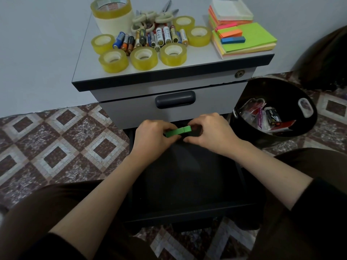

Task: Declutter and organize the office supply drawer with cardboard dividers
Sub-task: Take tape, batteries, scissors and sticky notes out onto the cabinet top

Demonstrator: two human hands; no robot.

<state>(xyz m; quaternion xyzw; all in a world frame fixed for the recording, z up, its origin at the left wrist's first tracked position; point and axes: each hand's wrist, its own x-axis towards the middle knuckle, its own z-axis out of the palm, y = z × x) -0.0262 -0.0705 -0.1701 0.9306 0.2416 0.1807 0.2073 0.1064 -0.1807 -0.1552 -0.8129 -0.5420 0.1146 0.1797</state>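
Note:
A dark drawer (187, 211) is pulled out of the grey cabinet (131, 109), and its visible inside looks bare. Over the drawer's far end, my left hand (150, 139) and my right hand (210, 134) together hold a slim green block (178, 131), which looks like a pad of sticky flags. Each hand pinches one end of it. On the cabinet top lie several yellow tape rolls (143, 58), a heap of batteries (159, 37), scissors (157, 17) and stacks of coloured sticky notes (246, 39). No cardboard dividers are in view.
A black bin (300, 132) holding wrappers and small boxes stands on the floor right of the cabinet. A large tape roll (110, 14) stands at the top's back left. Patterned tile floor (56, 147) spreads to the left. My knees flank the drawer.

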